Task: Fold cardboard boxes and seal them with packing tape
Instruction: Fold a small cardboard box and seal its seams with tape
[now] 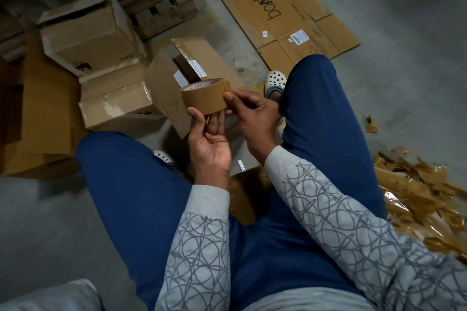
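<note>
A brown roll of packing tape (204,98) is held up in front of me, above my knees. My left hand (209,139) holds it from below, thumb on its near side and fingers under it. My right hand (250,111) pinches the roll's right side, where a small tab of tape sticks up. Behind the roll stands an open cardboard box (174,76) with its flaps up and a dark item and white labels inside.
Several sealed and open boxes (91,33) are piled at the left on flat cardboard. A flattened printed carton (285,12) lies on the concrete floor at upper right. Torn brown tape scraps (419,199) heap at right. Another cardboard piece (247,189) sits between my legs.
</note>
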